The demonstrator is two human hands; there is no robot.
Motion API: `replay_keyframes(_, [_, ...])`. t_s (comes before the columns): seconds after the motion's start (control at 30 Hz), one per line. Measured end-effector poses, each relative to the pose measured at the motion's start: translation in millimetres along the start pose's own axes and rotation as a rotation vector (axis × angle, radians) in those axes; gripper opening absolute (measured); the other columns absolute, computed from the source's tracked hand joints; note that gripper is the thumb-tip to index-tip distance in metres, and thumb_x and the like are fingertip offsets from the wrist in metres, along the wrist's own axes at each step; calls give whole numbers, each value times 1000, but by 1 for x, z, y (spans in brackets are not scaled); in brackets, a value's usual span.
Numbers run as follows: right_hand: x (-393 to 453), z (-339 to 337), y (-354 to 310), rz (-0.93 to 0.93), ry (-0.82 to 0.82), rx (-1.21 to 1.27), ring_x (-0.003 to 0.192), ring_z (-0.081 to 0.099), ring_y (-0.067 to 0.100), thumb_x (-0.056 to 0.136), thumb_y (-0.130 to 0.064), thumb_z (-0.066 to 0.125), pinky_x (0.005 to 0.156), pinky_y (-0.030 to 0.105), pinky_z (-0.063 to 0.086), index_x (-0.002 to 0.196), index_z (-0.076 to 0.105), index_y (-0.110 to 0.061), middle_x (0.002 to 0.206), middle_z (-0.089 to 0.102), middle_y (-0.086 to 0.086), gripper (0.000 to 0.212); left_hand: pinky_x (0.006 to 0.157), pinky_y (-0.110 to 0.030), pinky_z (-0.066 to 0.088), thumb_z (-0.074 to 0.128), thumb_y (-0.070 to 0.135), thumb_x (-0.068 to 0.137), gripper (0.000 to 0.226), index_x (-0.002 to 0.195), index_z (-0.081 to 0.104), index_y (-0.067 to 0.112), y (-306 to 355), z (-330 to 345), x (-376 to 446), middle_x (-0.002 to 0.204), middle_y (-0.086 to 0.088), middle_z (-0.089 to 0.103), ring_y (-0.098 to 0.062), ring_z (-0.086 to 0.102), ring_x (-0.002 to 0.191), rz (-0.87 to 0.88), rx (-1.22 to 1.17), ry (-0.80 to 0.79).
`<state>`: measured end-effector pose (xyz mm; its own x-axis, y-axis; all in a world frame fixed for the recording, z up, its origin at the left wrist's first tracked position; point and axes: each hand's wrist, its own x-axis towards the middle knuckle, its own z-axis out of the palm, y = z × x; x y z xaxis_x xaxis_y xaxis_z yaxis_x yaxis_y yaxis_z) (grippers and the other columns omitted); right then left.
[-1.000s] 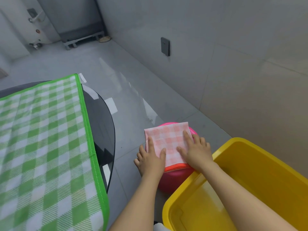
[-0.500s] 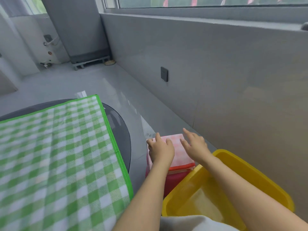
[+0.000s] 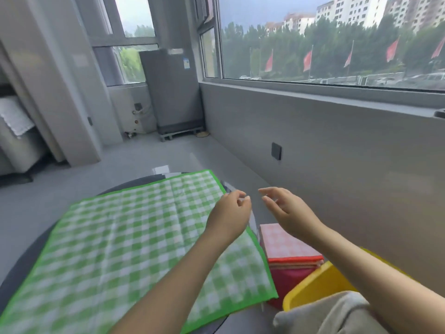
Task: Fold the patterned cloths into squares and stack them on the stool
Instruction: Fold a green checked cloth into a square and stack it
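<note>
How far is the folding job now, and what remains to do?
Done: a folded pink checked cloth lies on the pink stool. In hand: nothing; the left hand and right hand hang in the air, holding nothing. Left: the green checked cloth lies spread flat on the dark round table, unfolded.

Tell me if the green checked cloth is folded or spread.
Spread: the green checked cloth lies flat and open across the round table, creases showing.
</note>
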<state>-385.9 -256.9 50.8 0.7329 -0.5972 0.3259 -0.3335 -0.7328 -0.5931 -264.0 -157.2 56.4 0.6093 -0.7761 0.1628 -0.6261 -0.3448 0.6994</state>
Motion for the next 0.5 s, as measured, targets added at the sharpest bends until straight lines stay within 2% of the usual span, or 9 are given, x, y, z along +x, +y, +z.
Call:
replay_keyframes(0.1, [-14,21,-32,-93,-83,-28,87,58,7,96,-36,43,79,25,44,123,56,-27,112,58,-7,30,84,-29,48,42,38,96,31,117,59,23,-28,-35,-39,114,4,61,-13,59,98,-14,22,-43])
replay_keyframes(0.23, [-32,58,-61,-193,-265,-57,88,55,2,95,-40,43,77,21,44,120,57,-32,109,57,-14,30,72,-21,48,43,39,96,31,120,57,26,-67,-60,-88,113,10,59,-3,58,91,-81,-5,-115])
replay_keyframes(0.33, [-44,82,-70,-267,-382,-76,89,55,1,95,-41,43,80,20,46,119,58,-29,110,59,-12,31,82,-23,49,46,39,95,28,117,60,28,-99,-68,-117,112,13,57,-1,57,93,-113,43,-154])
replay_keyframes(0.43, [-54,99,-71,-343,-472,-105,89,48,-4,93,-47,43,80,12,39,116,61,-31,108,59,-13,33,87,-11,37,54,36,92,19,104,66,30,-124,-69,-136,108,13,55,-2,49,102,-77,114,-166])
replay_keyframes(0.5, [-61,106,-69,-401,-509,-98,92,47,-1,87,-58,42,83,15,40,110,65,-34,104,60,-14,41,89,-4,26,59,37,89,13,99,67,33,-132,-70,-146,111,15,51,0,40,110,-38,137,-183])
